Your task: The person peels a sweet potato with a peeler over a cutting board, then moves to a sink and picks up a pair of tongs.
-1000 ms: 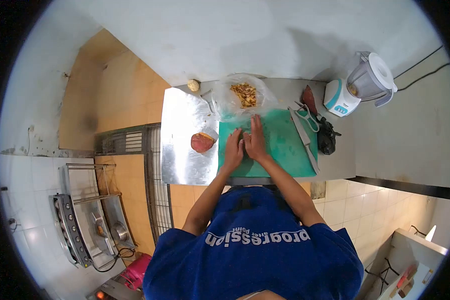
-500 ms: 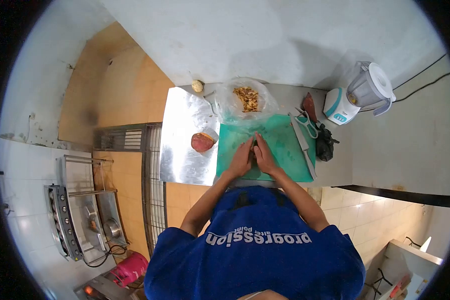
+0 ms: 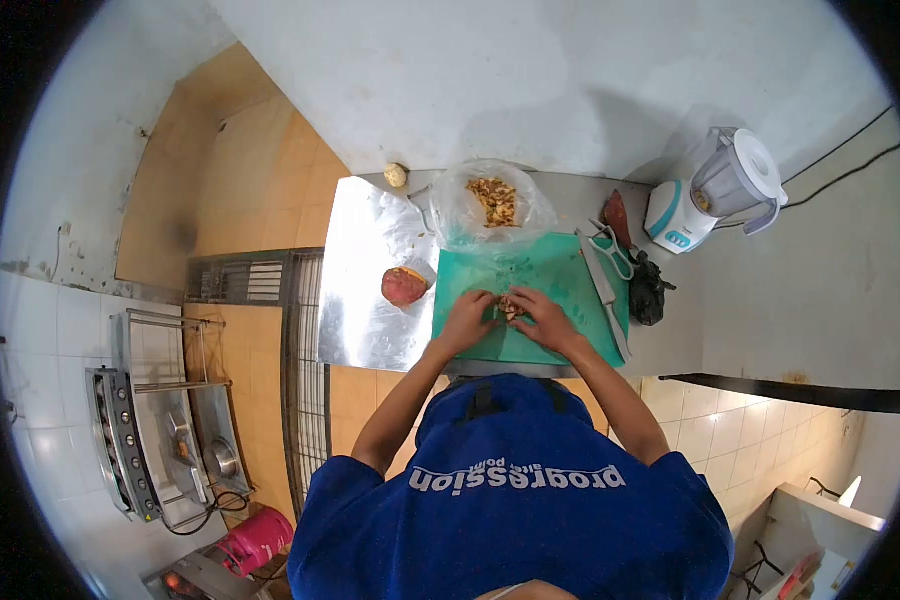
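On the green cutting board [image 3: 560, 345], my left hand [image 3: 470, 320] and my right hand [image 3: 545, 318] curve round a small heap of brown chopped pieces [image 3: 511, 309]. The heap lies between them, and the fingertips of both hands touch its edges. Behind the board, a clear plastic bag [image 3: 450, 215] holds more brown chopped pieces [image 3: 495, 203]. A large knife [image 3: 606, 290] lies along the board's right side, with white-handled scissors [image 3: 612, 250] beside it. A reddish root piece [image 3: 404, 287] rests on the shiny metal surface [image 3: 360, 330] to the left.
At the back right stands a white and teal blender [image 3: 715, 195]. A black plastic bag [image 3: 648, 290] and a dark red root [image 3: 616, 216] are right of the board. A pale round item [image 3: 396, 175] sits at the back left. A stove [image 3: 125, 440] stands far left.
My hands have moved apart from their flat, nearly joined pose, with the fingers now curled inward. The heap of chopped pieces now shows between them.
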{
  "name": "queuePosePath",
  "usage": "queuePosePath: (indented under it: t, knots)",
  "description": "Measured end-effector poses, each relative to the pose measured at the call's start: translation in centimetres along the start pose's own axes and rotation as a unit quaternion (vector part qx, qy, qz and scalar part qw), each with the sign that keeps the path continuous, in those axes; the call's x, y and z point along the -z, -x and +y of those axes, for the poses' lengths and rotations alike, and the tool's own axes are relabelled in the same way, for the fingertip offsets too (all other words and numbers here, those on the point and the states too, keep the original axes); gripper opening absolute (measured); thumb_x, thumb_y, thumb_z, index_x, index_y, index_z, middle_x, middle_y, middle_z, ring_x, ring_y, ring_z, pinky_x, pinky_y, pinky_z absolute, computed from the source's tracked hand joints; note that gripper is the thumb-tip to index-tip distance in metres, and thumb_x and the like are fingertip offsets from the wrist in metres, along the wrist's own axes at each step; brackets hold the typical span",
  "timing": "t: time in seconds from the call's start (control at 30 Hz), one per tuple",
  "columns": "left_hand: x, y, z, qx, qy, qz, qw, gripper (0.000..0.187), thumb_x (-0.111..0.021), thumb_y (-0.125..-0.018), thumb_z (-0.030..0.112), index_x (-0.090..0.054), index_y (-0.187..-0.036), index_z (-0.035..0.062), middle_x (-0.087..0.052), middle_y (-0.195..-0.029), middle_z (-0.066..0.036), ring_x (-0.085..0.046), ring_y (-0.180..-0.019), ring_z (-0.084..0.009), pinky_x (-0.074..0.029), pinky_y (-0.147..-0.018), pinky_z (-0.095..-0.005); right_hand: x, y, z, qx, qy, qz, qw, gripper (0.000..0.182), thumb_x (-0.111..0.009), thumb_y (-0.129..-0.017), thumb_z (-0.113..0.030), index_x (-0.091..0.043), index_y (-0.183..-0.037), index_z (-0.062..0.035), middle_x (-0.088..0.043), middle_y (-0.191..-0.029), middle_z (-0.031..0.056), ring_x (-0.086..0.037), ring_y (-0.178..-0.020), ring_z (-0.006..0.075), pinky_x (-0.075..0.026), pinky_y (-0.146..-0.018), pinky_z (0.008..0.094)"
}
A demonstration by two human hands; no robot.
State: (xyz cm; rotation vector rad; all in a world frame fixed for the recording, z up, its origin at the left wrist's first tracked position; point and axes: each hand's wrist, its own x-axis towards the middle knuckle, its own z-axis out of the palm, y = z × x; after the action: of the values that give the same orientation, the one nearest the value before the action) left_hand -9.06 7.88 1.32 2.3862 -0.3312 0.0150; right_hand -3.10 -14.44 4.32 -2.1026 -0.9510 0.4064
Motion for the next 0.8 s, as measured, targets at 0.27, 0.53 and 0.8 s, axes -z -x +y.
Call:
queuePosePath:
  t: [0.27, 0.53, 0.8]
  knots:
    - [0.1, -1.2, 2.9, 0.056, 0.007, 0.056, 0.997, 0.049, -0.079, -0.072, 0.010, -0.063, -0.118, 0.0029, -0.061, -0.114, -0.017, -0.058, -0.106, -0.0379, -0.048, -0.093, -0.0436, -1.1, 0.4, -0.6, -0.019, 0.113, 0.084, 0.990, 0.055, -0.078, -0.075, -0.013, -0.061, -0.127, -0.0049, -0.057, -0.134, 0.0135, -0.052, -0.121, 0.0354, -0.046, -0.102, 0.0437]
    - [-1.6, -1.3, 2.9, 0.077, 0.042, 0.042, 0.995, 0.040, -0.074, -0.077, 0.009, -0.066, -0.116, 0.0026, -0.062, -0.114, -0.019, -0.061, -0.104, -0.0397, -0.050, -0.090, -0.0458, -1.7, 0.0, -0.7, -0.017, 0.081, 0.116, 0.990, 0.048, -0.076, -0.075, -0.005, -0.064, -0.121, -0.0036, -0.062, -0.121, 0.0143, -0.058, -0.111, 0.0343, -0.048, -0.097, 0.0426]
    - [-1.0, -0.9, 3.8, 0.124, 0.038, 0.073, 0.989, 0.029, -0.071, -0.080, 0.009, -0.070, -0.108, 0.0017, -0.066, -0.106, -0.020, -0.063, -0.098, -0.0395, -0.051, -0.086, -0.0467, -1.3, 0.1, -0.9, -0.109, 0.022, 0.081, 0.990, 0.042, -0.074, -0.078, -0.007, -0.065, -0.119, -0.0044, -0.064, -0.107, 0.0160, -0.062, -0.098, 0.0368, -0.052, -0.086, 0.0442]
